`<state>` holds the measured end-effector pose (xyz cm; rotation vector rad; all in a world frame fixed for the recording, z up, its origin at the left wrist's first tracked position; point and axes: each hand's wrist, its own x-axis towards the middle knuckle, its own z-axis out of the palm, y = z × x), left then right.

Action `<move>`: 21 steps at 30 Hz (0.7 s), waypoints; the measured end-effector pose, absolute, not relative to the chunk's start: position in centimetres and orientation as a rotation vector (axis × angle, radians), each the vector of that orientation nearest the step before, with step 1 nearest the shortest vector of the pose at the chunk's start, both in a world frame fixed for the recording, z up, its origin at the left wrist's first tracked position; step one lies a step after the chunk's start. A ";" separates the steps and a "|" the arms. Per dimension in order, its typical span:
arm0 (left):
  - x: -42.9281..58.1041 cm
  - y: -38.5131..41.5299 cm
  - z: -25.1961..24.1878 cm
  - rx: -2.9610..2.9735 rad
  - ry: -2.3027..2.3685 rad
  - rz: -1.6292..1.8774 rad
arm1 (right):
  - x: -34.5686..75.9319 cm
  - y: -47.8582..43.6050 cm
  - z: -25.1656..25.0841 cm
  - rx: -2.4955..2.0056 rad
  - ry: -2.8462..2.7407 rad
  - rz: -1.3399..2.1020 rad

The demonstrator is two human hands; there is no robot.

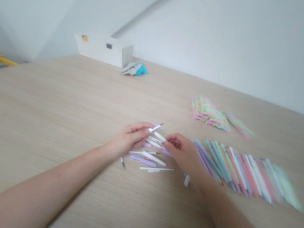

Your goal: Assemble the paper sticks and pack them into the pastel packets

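My left hand pinches a slim white stick with a dark pointed tip at its fingertips. My right hand sits just to the right, its curled fingers at the end of another white stick; the grip on it is unclear. Below and between my hands lie loose white and lilac sticks, including a lilac one. A small dark-tipped piece rests left of them. A short white piece stands out below my right hand.
A fanned row of pastel striped sticks lies right of my hands on the light wood table. Behind it is a pink and green stack. A white box and a grey and blue cloth stand at the far edge.
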<state>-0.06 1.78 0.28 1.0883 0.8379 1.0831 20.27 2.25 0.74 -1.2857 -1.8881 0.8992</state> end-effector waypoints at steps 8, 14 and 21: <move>-0.3 1.7 0.1 1.152 0.827 1.047 | 21.5 3.1 0.9 -1.002 -1.302 1.149; -0.3 1.5 0.2 1.183 0.823 0.957 | 22.0 3.1 1.6 -1.015 -1.276 1.075; -0.2 1.2 0.3 1.226 0.826 0.917 | 22.2 3.1 1.8 -1.037 -1.332 1.045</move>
